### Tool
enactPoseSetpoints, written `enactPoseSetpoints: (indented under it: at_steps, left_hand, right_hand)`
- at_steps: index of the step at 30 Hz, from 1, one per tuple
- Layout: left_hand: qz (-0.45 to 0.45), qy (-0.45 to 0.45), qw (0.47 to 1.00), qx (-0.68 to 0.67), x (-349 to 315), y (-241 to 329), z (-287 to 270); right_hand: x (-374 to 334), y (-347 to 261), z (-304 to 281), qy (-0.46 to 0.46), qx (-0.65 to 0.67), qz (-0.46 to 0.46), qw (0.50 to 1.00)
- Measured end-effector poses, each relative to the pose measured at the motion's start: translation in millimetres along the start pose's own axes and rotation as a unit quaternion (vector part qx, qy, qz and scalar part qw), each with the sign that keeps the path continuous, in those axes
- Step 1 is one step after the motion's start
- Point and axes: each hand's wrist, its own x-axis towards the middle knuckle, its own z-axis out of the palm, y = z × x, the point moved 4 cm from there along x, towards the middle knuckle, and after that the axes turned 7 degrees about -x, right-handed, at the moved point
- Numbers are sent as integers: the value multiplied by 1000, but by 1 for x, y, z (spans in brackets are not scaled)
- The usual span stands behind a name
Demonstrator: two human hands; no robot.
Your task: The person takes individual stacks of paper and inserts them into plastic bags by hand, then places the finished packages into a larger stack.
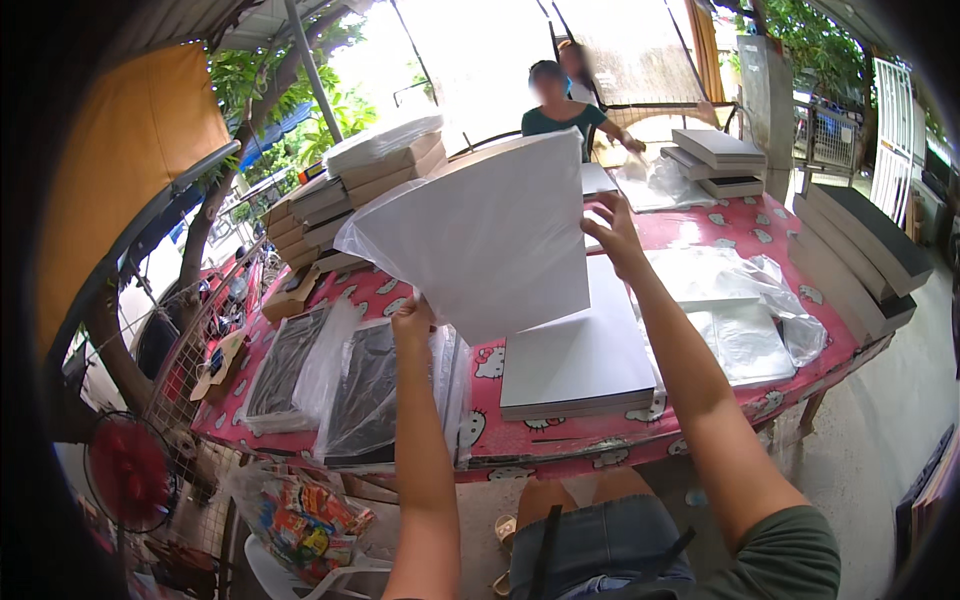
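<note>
A large white board, partly in a clear plastic bag, is held up tilted over the table. My left hand is closed on the bag and board at the lower left corner. Beside the board's right edge is my right hand, its fingers curved and apart; whether a fingertip touches the edge is hard to see. Below lies a stack of white boards. To its right are empty-looking clear plastic bags. On the left, dark boards in clear plastic lie flat.
A pink patterned cloth covers the table. Tall stacks of boards stand at the back left, more stacks at the back right and dark-topped ones at the right edge. Across the table, a person reaches toward plastic. A fan stands lower left.
</note>
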Motion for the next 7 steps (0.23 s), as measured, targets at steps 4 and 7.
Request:
enactPoseSetpoints:
  at_steps: [4,7]
  left_hand:
    - [247,14,969,27,-5,50,23]
    - [229,-39,968,-91,-13,67,44]
  right_hand:
    - [25,-22,17,-151,46,67,985]
    - [31,-12,10,-189,28,72,979]
